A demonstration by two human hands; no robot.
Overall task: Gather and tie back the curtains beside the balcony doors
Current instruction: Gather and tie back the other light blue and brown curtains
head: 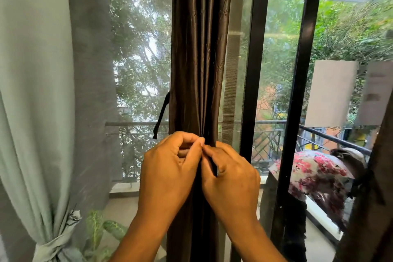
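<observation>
Fingertips of left hand (170,168) and right hand (230,176) pinch the brown curtain (200,59), which hangs gathered between them.

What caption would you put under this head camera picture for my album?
Both hands, left hand and right hand, pinch a tie at the gathered brown curtain beside the balcony door frame.

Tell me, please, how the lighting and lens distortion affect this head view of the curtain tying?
Head view: bright daylight backlights the brown curtain, leaving its folds dark; both hands stay evenly lit and sharp; the wide lens tilts the door frame; the sheer green curtain looks hazy.
</observation>
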